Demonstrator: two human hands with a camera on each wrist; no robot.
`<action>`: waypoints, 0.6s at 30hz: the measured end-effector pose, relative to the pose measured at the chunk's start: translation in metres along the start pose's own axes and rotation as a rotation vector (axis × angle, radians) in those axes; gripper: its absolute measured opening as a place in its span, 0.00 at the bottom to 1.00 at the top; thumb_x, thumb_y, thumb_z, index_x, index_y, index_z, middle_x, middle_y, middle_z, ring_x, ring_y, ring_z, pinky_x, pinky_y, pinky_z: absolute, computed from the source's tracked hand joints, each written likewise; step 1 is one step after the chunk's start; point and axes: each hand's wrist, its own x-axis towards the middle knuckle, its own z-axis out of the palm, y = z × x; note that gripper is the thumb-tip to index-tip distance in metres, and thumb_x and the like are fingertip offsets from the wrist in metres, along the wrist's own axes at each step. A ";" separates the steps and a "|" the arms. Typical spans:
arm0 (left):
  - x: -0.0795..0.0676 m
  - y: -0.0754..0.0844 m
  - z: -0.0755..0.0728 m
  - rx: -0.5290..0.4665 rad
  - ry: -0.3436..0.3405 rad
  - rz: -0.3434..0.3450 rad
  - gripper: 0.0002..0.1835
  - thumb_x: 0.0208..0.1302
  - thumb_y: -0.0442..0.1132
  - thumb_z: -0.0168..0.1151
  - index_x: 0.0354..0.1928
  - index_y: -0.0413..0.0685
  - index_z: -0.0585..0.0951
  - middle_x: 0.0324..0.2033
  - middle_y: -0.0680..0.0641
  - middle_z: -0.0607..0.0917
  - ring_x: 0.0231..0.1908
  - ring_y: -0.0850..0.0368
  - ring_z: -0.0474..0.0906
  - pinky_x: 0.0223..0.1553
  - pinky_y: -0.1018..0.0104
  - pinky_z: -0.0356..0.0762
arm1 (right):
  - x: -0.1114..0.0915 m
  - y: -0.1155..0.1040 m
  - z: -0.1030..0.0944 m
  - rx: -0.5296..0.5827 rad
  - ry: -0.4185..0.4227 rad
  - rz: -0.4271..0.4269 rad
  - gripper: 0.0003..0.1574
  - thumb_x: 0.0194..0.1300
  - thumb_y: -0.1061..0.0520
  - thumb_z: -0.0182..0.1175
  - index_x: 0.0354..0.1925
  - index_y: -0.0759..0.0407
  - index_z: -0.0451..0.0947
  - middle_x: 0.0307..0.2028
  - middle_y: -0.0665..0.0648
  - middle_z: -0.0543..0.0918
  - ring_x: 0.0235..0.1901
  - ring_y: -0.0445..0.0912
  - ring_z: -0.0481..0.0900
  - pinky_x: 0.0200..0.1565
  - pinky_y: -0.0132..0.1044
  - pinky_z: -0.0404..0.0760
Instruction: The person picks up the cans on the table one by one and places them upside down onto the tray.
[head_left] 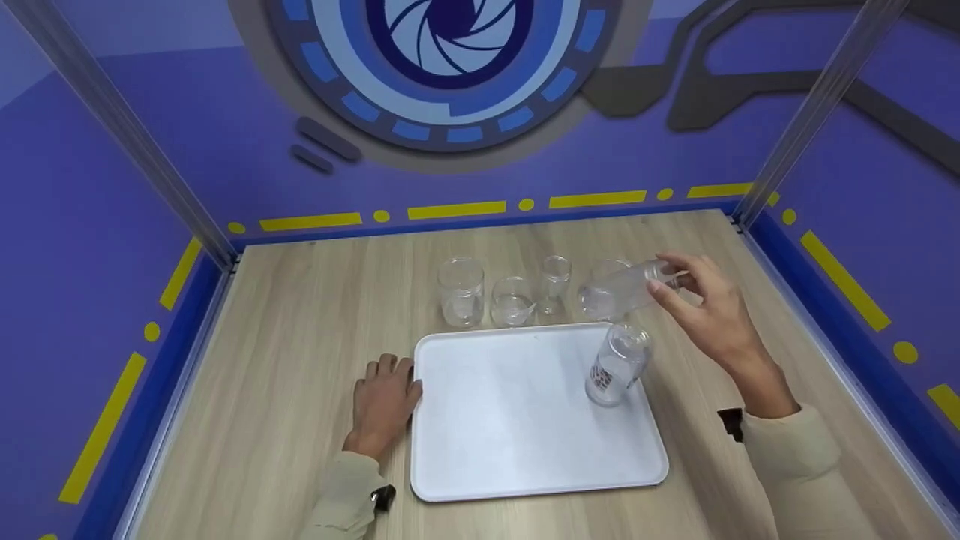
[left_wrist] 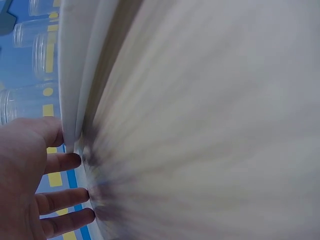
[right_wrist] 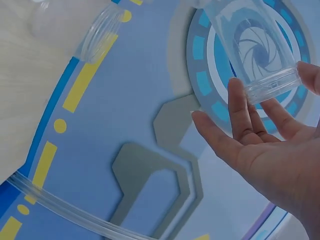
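My right hand [head_left: 709, 307] pinches one end of a tall clear jar [head_left: 622, 292], held tilted with its other end lower to the left. In the right wrist view, thumb and fingers meet around the ridged end of this jar [right_wrist: 255, 50]. On the white tray [head_left: 517, 420], near its right side, a clear jar with a printed patch [head_left: 615, 367] stands upright. My left hand [head_left: 384, 405] rests at the tray's left edge. The left wrist view has its thumb [left_wrist: 50, 131] against the tray rim [left_wrist: 75, 75], other fingers extended.
Behind the tray stand a tall clear glass [head_left: 461, 292], a short clear cup [head_left: 514, 304] and a narrow-waisted glass [head_left: 553, 289]. Another clear vessel [head_left: 609, 267] is partly hidden behind the tilted jar. Purple panels wall the wooden table [head_left: 315, 315] at the back and sides.
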 end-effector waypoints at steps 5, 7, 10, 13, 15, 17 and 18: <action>0.000 0.000 0.000 -0.006 0.010 -0.002 0.20 0.75 0.48 0.64 0.61 0.44 0.83 0.58 0.36 0.79 0.57 0.37 0.75 0.46 0.41 0.82 | -0.005 -0.005 0.000 0.084 0.011 0.045 0.26 0.75 0.64 0.66 0.68 0.64 0.77 0.52 0.62 0.81 0.46 0.41 0.81 0.59 0.23 0.74; 0.000 0.000 0.000 -0.010 0.013 -0.004 0.21 0.75 0.48 0.64 0.61 0.44 0.83 0.59 0.36 0.79 0.57 0.37 0.76 0.46 0.41 0.82 | -0.007 -0.007 0.001 0.120 0.020 0.067 0.26 0.75 0.64 0.65 0.69 0.64 0.77 0.53 0.61 0.81 0.47 0.41 0.80 0.58 0.23 0.74; 0.000 0.000 0.000 -0.014 0.018 -0.008 0.21 0.74 0.49 0.65 0.61 0.44 0.83 0.58 0.36 0.79 0.56 0.37 0.76 0.46 0.41 0.82 | -0.009 -0.009 0.004 0.172 0.040 0.101 0.27 0.75 0.65 0.64 0.69 0.64 0.76 0.53 0.60 0.80 0.47 0.42 0.80 0.55 0.23 0.75; 0.000 0.000 -0.002 -0.022 0.020 -0.009 0.21 0.74 0.49 0.66 0.60 0.43 0.84 0.58 0.36 0.80 0.56 0.37 0.77 0.46 0.41 0.82 | -0.011 -0.011 0.007 0.212 0.062 0.126 0.27 0.75 0.66 0.64 0.70 0.65 0.76 0.54 0.57 0.80 0.47 0.42 0.80 0.53 0.24 0.76; 0.000 0.001 -0.002 -0.031 0.018 -0.013 0.22 0.73 0.49 0.66 0.61 0.43 0.84 0.58 0.36 0.80 0.56 0.37 0.77 0.46 0.41 0.82 | -0.013 -0.012 0.009 0.234 0.074 0.138 0.27 0.75 0.66 0.63 0.70 0.65 0.76 0.53 0.56 0.79 0.48 0.42 0.81 0.53 0.24 0.77; 0.000 0.002 -0.003 -0.046 0.013 -0.023 0.22 0.73 0.49 0.66 0.61 0.43 0.84 0.59 0.36 0.80 0.56 0.37 0.77 0.46 0.41 0.82 | -0.014 -0.013 0.011 0.260 0.086 0.149 0.27 0.76 0.66 0.63 0.70 0.65 0.76 0.53 0.55 0.79 0.48 0.43 0.81 0.53 0.26 0.77; 0.000 0.002 -0.003 -0.055 0.012 -0.029 0.22 0.73 0.49 0.66 0.61 0.43 0.84 0.59 0.36 0.80 0.56 0.37 0.77 0.46 0.41 0.82 | -0.015 -0.013 0.012 0.273 0.090 0.155 0.27 0.76 0.65 0.63 0.70 0.65 0.76 0.53 0.55 0.79 0.49 0.43 0.81 0.53 0.26 0.78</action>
